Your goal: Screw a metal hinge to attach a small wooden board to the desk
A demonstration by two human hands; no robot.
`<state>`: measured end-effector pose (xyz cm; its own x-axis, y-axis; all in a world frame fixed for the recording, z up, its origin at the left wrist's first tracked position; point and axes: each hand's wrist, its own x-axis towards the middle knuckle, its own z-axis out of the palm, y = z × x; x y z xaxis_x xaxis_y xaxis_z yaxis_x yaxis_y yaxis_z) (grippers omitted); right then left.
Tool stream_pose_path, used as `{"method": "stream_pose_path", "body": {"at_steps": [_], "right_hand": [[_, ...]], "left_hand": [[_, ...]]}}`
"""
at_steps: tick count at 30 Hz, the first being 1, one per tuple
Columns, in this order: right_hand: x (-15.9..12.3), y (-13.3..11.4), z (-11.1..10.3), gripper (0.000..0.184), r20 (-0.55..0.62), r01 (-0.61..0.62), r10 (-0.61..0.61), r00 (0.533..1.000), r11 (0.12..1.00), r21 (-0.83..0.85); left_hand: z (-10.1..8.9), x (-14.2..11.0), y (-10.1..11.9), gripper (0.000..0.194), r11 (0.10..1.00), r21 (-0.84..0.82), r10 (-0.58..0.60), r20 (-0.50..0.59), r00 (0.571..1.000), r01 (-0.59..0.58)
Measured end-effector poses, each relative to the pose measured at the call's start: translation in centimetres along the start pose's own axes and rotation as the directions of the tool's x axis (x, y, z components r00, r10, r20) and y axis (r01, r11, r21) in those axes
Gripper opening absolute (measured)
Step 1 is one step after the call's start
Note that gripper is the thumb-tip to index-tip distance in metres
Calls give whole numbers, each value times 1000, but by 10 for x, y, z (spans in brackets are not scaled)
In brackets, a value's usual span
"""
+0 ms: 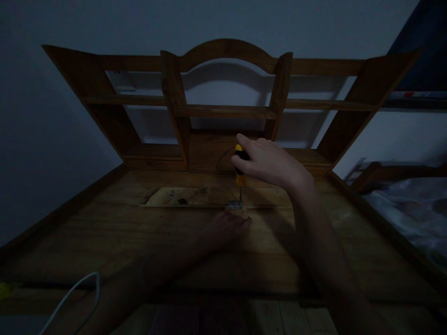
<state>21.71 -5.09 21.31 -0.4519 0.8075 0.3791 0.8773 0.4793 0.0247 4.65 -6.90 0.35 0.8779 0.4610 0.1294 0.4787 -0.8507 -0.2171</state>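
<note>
In the middle of the head view, my right hand [260, 158] is closed around the black and yellow handle of a screwdriver [240, 180]. The screwdriver stands upright, its shaft reaching down to a small metal hinge [234, 204]. Beneath the hinge is a small pale wooden block [241, 212], gripped by the fingers of my left hand [228, 226]. Both rest on the wooden desktop [167, 242]. The dim light hides the screwdriver's tip and some of my left fingers.
A wooden shelf unit [225, 111] with an arched top rises at the back of the desk. A long pale recess [188, 196] runs across the desktop behind the hinge. A white cable [78, 284] loops at the lower left. Pale crumpled fabric [415, 209] lies at the right.
</note>
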Motion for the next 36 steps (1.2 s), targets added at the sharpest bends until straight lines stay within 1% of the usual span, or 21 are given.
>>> {"method": "stream_pose_path", "body": {"at_steps": [4,9,14,16,21,23,25,27,33,36], "right_hand": [[1,3,1,38,-45,-17,14,999,998,-53],[2,5,1,45,-56,-49,44,997,993,-104],[1,3,2,51,-73,-27,20,997,995,-96],[0,2,2,52,-65,-37,32,997,996,-83],[0,2,-1,43,-30,-95,94,995,994,-51],[1,3,-1,36,-23,-78,77,997,997,-28],[2,4,-1,31,-28,-35,34,999,999,-11],[3,5,0,30,-37,1,-1,999,1000,-11],[1,6,2,44,-68,-23,17,998,996,-91],[0,6,1,46,-50,-44,41,998,997,-62]], "left_hand": [[-1,0,0,42,1000,13,3,-15,1000,-3],[-3,1,1,38,1000,4,-6,-1,1000,6],[-2,1,1,38,1000,-7,-4,-24,1000,4],[-2,1,1,37,1000,-2,-7,-20,1000,7],[-3,1,1,36,1000,-13,-16,7,1000,16],[-3,1,1,37,1000,-6,-14,1,1000,14],[-3,1,0,38,1000,1,-4,-7,1000,4],[-3,0,0,38,1000,-2,4,0,1000,-4],[-5,1,1,39,1000,-11,-11,17,1000,11],[-5,0,0,38,1000,-5,-6,7,1000,6]]}}
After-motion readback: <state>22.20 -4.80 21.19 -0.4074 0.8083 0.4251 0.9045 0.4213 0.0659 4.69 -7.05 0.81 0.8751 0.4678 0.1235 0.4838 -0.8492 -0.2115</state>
